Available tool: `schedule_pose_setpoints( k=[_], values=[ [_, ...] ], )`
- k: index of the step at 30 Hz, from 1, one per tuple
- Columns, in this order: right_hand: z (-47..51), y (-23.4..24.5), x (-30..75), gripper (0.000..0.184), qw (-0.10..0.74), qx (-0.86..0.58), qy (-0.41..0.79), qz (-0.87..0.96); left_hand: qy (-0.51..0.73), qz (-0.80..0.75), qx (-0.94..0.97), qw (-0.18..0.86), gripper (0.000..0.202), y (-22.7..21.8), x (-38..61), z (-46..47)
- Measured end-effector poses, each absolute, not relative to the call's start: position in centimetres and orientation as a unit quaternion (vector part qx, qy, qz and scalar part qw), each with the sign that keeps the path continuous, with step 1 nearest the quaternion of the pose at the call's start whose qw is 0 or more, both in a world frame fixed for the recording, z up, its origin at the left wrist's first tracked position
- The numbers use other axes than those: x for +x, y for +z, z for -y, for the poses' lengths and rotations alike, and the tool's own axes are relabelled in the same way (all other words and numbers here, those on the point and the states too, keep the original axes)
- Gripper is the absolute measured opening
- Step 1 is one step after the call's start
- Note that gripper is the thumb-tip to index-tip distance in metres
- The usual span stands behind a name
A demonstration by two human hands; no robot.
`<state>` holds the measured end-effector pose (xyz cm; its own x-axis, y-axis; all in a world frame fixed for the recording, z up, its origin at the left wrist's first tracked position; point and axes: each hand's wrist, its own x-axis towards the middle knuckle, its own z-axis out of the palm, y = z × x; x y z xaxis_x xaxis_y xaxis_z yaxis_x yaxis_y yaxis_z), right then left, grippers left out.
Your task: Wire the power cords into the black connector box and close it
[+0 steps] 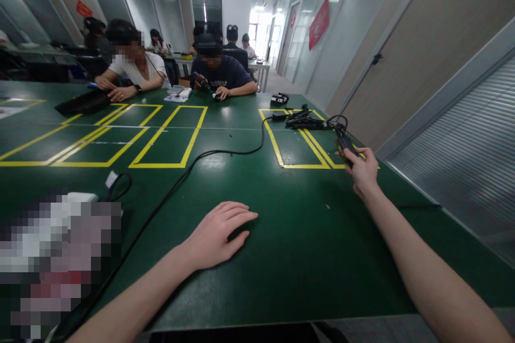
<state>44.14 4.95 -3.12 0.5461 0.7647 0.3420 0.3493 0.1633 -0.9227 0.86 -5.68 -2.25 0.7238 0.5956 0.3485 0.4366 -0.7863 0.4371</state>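
My right hand is closed around a dark, elongated object near the table's right edge. A thin black cord loops beside that object; its exact kind is unclear. Just left of it lies a jumble of black tools and cords, on the yellow-taped outlines. My left hand holds nothing; it is low over the green table, palm down with fingers stretched out. I cannot tell whether it touches the surface.
A black cable snakes across the table. A pixelated item is at the left. Opposite, one person has hands near a black tray, another holds a power tool. A small black item lies far right.
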Motion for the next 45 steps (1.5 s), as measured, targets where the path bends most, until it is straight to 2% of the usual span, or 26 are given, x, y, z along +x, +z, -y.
schedule_pose_setpoints(
  k=[6, 9, 16, 21, 37, 45],
  values=[
    [-4.0, -4.3, 46.0, 0.037, 0.442, -0.678, 0.138, 0.571, 0.237, -0.282, 0.912, 0.181, 0.033, -2.4, 1.0, 5.7],
    [-4.0, -4.4, 46.4, 0.035, 0.394, -0.664, 0.125, 0.623, 0.238, -0.280, 0.913, 0.178, 0.032, -2.4, 1.0, 5.8],
    [-5.2, -5.5, 47.3, 0.033, 0.267, -0.815, -0.048, 0.512, 0.232, -0.279, 0.915, 0.176, 0.031, -2.1, 1.1, 5.9],
    [-5.6, -6.5, 48.1, 0.033, 0.287, -0.810, -0.066, 0.507, 0.222, -0.283, 0.916, 0.177, 0.031, -2.1, 1.1, 5.9],
    [-5.4, -5.9, 48.4, 0.049, 0.331, -0.785, -0.006, 0.524, 0.216, -0.276, 0.920, 0.176, 0.028, -1.9, 1.2, 6.0],
    [-5.9, -6.0, 48.5, 0.042, 0.374, -0.782, -0.023, 0.497, 0.223, -0.279, 0.918, 0.172, 0.025, -2.1, 1.1, 6.0]
  ],
)
